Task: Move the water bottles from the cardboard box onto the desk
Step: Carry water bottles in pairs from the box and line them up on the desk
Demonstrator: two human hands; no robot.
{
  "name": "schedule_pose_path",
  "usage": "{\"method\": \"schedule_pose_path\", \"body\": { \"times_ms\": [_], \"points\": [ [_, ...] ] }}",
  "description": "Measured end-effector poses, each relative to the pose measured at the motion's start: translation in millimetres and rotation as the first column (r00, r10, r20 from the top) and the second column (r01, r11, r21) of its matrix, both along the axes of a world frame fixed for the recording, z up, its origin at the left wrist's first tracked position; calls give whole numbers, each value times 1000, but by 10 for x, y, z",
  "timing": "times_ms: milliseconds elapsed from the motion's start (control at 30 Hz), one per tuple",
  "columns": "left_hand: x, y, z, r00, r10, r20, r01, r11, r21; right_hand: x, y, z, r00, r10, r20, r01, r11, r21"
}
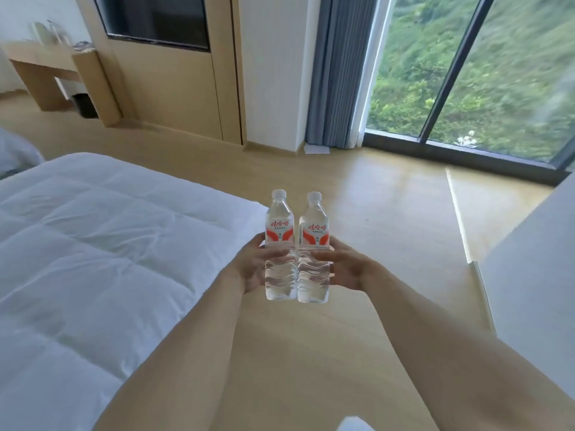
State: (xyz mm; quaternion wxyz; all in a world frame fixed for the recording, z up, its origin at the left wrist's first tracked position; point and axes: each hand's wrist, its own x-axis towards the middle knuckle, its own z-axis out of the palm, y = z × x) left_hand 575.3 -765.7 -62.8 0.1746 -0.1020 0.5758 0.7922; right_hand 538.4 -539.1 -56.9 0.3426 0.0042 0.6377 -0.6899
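Two clear water bottles with white caps and red-and-white labels are held upright side by side in mid-air above the wooden floor. My left hand (253,264) grips the left bottle (280,244), thumb across its front. My right hand (342,265) grips the right bottle (314,247) in the same way. The bottles touch each other. A light wooden desk (40,62) stands far off at the upper left against the wall. No cardboard box is in view.
A bed with a white duvet (93,244) fills the left side. A white surface (535,259) juts in at the right. Wooden floor (373,197) runs ahead to a wood wall panel with a dark screen (155,20), grey curtains (339,73) and a floor-to-ceiling window (466,73).
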Motion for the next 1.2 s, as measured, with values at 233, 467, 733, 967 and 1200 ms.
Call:
{"method": "schedule_pose_path", "body": {
  "times_ms": [233,467,733,967,1200],
  "points": [
    [-894,202,8,991,-134,-10,134,991,5,-654,210,-25,994,-106,-10,106,994,2],
    [-1855,439,-95,989,-143,25,144,989,-24,-1638,438,-210,996,-88,-19,87,996,-33],
    [-3130,599,-18,999,28,29,-24,991,-133,-3211,607,-148,999,41,-13,-42,998,-55],
    [-4100,798,7,991,136,4,-135,984,-118,-4375,751,-80,995,103,8,-103,994,-41],
    [-5282,920,-85,991,130,-9,-130,987,-98,-5478,870,-154,996,90,6,-90,996,4]
  ]
}}
